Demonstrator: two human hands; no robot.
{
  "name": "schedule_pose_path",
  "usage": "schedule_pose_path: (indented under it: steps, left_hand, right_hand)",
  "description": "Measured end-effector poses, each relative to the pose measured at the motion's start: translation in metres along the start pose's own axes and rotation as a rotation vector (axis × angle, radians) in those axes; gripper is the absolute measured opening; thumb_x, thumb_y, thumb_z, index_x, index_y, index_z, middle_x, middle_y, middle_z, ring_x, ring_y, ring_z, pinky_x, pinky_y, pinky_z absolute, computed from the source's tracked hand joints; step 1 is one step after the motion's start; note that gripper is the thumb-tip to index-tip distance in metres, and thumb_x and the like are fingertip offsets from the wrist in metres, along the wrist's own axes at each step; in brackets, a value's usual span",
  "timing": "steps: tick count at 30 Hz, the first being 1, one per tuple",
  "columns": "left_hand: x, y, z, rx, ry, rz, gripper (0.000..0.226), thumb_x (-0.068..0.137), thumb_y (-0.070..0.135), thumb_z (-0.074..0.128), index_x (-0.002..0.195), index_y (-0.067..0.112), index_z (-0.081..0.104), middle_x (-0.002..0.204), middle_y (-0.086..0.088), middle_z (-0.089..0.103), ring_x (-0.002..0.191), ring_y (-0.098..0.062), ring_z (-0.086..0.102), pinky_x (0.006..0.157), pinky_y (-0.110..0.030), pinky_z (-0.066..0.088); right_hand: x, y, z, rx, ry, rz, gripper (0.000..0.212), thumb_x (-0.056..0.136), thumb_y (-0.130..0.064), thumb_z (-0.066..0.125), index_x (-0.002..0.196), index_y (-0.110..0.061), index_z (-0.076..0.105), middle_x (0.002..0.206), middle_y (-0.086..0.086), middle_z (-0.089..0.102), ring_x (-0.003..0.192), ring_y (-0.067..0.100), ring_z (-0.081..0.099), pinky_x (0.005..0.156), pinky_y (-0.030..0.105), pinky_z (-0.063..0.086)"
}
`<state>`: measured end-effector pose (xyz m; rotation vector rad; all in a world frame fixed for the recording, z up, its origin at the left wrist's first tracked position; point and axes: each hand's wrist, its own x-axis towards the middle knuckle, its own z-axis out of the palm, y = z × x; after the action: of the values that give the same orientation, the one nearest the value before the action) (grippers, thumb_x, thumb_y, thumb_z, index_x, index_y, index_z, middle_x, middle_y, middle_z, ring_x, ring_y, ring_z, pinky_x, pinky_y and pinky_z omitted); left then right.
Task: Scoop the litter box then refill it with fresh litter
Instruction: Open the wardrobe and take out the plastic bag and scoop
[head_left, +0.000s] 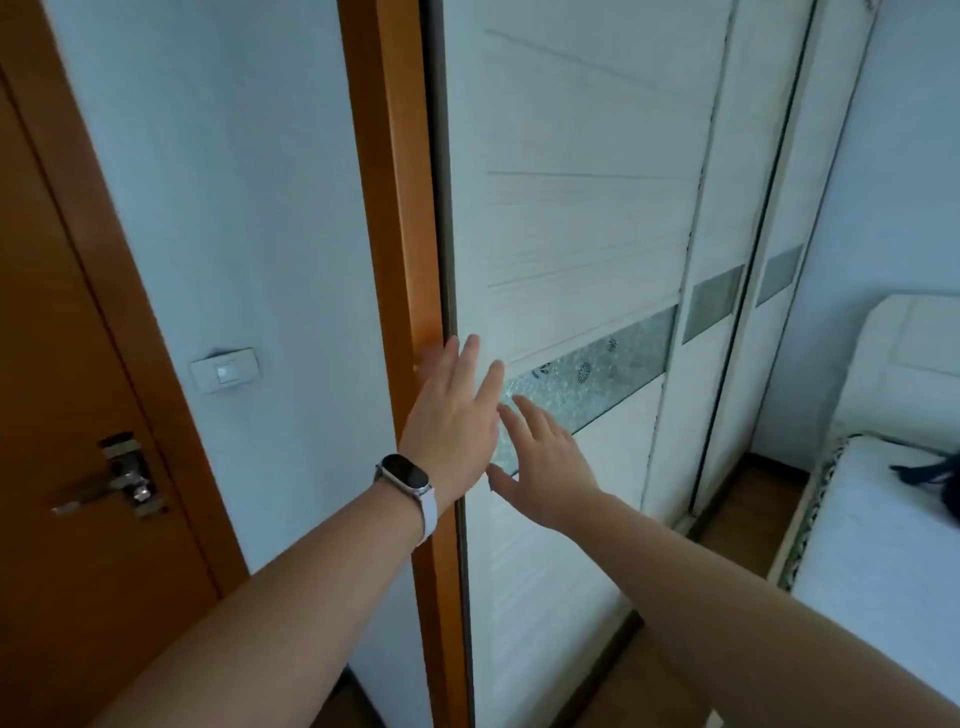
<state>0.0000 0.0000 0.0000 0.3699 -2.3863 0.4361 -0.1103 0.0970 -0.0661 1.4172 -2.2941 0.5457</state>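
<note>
No litter box, scoop or litter shows in this view. I face a white sliding wardrobe door (571, 234) with a patterned glass band (597, 374) across it. My left hand (452, 415), with a smartwatch on the wrist, lies flat with straight fingers at the door's left edge, beside the orange wooden frame (400, 208). My right hand (545, 457) is spread with straight fingers against the door just right of the left hand, over the glass band. Neither hand holds anything.
A brown room door with a metal handle (119, 483) stands at the left, and a light switch (224, 370) sits on the wall between. More wardrobe panels (748, 260) run to the right. A bed with a white mattress (883, 545) and a dark item on it fills the right side.
</note>
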Motion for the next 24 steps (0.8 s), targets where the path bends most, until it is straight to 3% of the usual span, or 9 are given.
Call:
schedule_pose_path:
  steps: [3,7,11,16,19,24]
  left_hand:
    - [0.018,-0.003,0.013,0.021,0.007,-0.075,0.057,0.096,0.029,0.055,0.148,0.017,0.035,0.158,-0.020,0.019,0.146,-0.041,0.015,0.115,-0.051,0.029]
    - [0.035,-0.001,0.030,0.062,0.038,-0.023,0.060,0.096,0.037,0.052,0.149,0.019,0.034,0.160,-0.021,0.010,0.148,-0.042,0.002,0.118,-0.049,0.014]
    - [0.050,0.000,0.043,0.079,0.035,-0.013,0.060,0.096,0.033,0.051,0.150,0.019,0.030,0.161,-0.021,0.003,0.148,-0.042,-0.004,0.118,-0.052,0.014]
    - [0.067,0.004,0.048,0.086,0.062,-0.072,0.059,0.094,0.031,0.054,0.148,0.022,0.032,0.161,-0.020,0.003,0.148,-0.041,-0.005,0.117,-0.058,0.016]
    - [0.076,0.005,0.049,0.070,0.125,-0.105,0.064,0.091,0.031,0.057,0.149,0.021,0.031,0.160,-0.022,0.003,0.148,-0.042,-0.003,0.117,-0.059,0.017]
    - [0.083,0.006,0.063,0.096,0.202,-0.196,0.077,0.091,0.030,0.060,0.155,0.019,0.018,0.159,-0.024,-0.002,0.148,-0.041,-0.004,0.118,-0.053,0.020]
  right_hand:
    - [0.012,0.001,0.013,-0.005,0.032,0.038,0.076,0.091,-0.057,0.047,0.152,-0.024,0.016,0.162,0.009,0.016,0.148,0.030,0.019,0.116,0.047,0.026]
    - [0.024,0.009,0.034,-0.026,0.086,0.014,0.079,0.090,-0.062,0.047,0.153,-0.024,0.019,0.162,0.010,0.016,0.148,0.029,0.017,0.118,0.047,0.026]
    - [0.041,0.013,0.057,0.020,0.084,-0.002,0.092,0.086,-0.070,0.046,0.156,-0.021,0.013,0.163,0.008,0.014,0.151,0.024,0.008,0.120,0.046,0.022]
    - [0.062,0.006,0.082,0.127,0.236,0.001,0.087,0.089,-0.070,0.036,0.151,-0.008,0.032,0.155,0.017,0.032,0.147,0.030,0.024,0.118,0.045,0.025]
    - [0.073,0.014,0.097,0.127,0.293,-0.050,0.091,0.084,-0.070,0.047,0.149,-0.008,0.035,0.157,0.020,0.027,0.149,0.032,0.014,0.119,0.047,0.021]
    - [0.082,0.027,0.113,0.210,0.396,-0.119,0.087,0.078,-0.066,0.057,0.145,-0.013,0.044,0.155,0.018,0.030,0.147,0.037,0.020,0.114,0.053,0.026]
